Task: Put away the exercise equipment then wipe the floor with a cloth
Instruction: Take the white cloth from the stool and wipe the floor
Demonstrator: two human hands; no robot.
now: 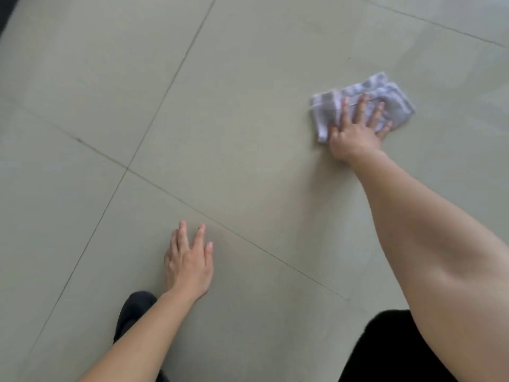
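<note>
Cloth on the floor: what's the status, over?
Right hand flat on striped cloth, fingers spread, pressing it to tiled floor. Left hand open, holding nothing. No obstacle seen near cloth.

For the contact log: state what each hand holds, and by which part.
Right hand presses flat on the striped cloth, straight fingers spread across its middle, not gripping it. Left hand holds nothing.
</note>
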